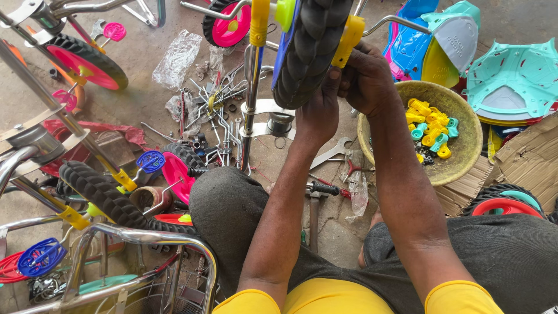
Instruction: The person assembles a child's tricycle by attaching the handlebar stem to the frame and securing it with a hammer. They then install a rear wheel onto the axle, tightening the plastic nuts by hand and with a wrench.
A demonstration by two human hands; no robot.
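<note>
Floor (pixel 145 64), tyre (pixel 305 46) against left hand (pixel 317 113)

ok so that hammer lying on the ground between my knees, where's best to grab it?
Take the hammer by the bare lower handle, reaching straight down from above. The handle lies flat and points toward you between your knees, and its black head end sits among the pliers and spanner.

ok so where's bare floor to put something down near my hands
Bare concrete lies top left, between the crumpled clear plastic bag and the pink-hubbed black wheel. A smaller patch sits between your knees, below the black-handled hammer. The pile of chrome rods and the round yellow-green bowl side are crowded.
</note>
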